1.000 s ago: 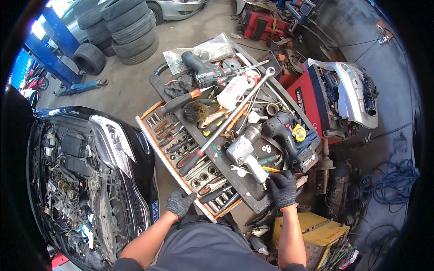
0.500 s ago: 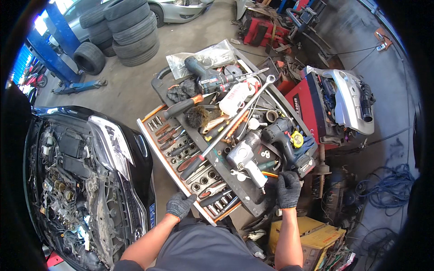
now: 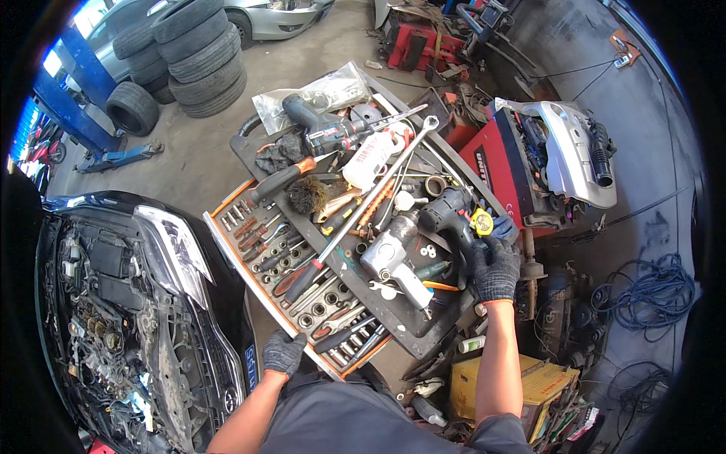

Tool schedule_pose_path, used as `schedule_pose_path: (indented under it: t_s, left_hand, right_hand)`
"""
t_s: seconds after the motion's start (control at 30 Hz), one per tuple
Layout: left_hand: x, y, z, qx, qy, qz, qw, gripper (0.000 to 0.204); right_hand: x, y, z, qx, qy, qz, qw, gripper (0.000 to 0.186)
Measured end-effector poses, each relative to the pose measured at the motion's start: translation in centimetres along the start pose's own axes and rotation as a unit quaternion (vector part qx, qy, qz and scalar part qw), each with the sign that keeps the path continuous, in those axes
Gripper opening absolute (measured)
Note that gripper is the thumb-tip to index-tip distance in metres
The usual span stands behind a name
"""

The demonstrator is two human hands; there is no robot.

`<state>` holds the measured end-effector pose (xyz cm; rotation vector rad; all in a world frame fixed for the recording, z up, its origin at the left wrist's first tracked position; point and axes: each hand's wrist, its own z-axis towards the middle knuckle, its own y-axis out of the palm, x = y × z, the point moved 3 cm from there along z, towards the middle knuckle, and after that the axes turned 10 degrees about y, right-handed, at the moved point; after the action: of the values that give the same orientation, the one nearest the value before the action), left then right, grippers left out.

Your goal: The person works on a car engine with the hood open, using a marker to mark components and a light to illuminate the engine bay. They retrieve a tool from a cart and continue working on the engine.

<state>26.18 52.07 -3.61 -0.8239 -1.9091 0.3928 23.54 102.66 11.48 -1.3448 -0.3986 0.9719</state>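
My gloved right hand (image 3: 497,270) is closed around the lower handle of a black cordless impact wrench (image 3: 448,212), which rests on the tool cart's top (image 3: 348,261). The battery end is hidden under the hand. Beside the fingers lies a yellow tape measure (image 3: 482,222). A silver air impact wrench (image 3: 389,253) lies just left of it, its grip toward me. My gloved left hand (image 3: 284,353) is at the front edge of the open drawer (image 3: 261,291), fingers curled against it. Sockets, ratchets and screwdrivers fill that drawer.
A long wrench bar (image 3: 370,208), a white bottle (image 3: 368,160) and a power drill (image 3: 321,129) crowd the cart top. At left stands a car (image 3: 170,250) with its engine bay open. A yellow box (image 3: 495,386) sits low right; a red cabinet (image 3: 491,170) stands beyond the cart.
My right hand has moved from the cart's near corner forward onto the cordless impact wrench's handle. My left hand stays at the drawer edge. The whole view has shifted slightly.
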Motion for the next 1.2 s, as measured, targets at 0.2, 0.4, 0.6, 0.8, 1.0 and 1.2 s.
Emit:
schedule_pose_path:
  t_s: [0.2,0.4,0.6,0.8,1.0,1.2]
  left_hand:
    - [0.7,-1.7,-1.7,-0.006,-0.031,0.018,0.999,0.042]
    - [-1.5,-1.5,-1.5,0.006,-0.007,0.018,1.0,0.044]
    - [-1.1,-1.1,-3.4,0.114,0.036,0.001,0.993,0.046]
    - [2.5,-0.8,-4.1,0.203,0.264,0.135,0.933,0.038]
    - [4.8,3.3,-1.8,0.119,0.453,0.138,0.873,0.058]
    - [5.5,6.7,-0.3,0.236,0.559,0.069,0.791,0.063]
  right_hand:
    - [-1.1,0.5,3.7,-0.113,0.047,-0.021,0.992,0.056]
    - [-5.1,2.3,5.3,-0.224,0.03,-0.074,0.971,0.084]
    - [-6.6,1.0,4.5,-0.085,-0.007,-0.003,0.996,0.056]
    - [-9.5,-0.4,-8.0,-0.085,-0.249,0.245,0.933,0.033]
    - [-8.8,-1.7,-16.6,-0.163,-0.101,0.273,0.943,0.018]
    - [-6.5,-2.2,-22.8,-0.199,-0.002,0.23,0.952,0.013]
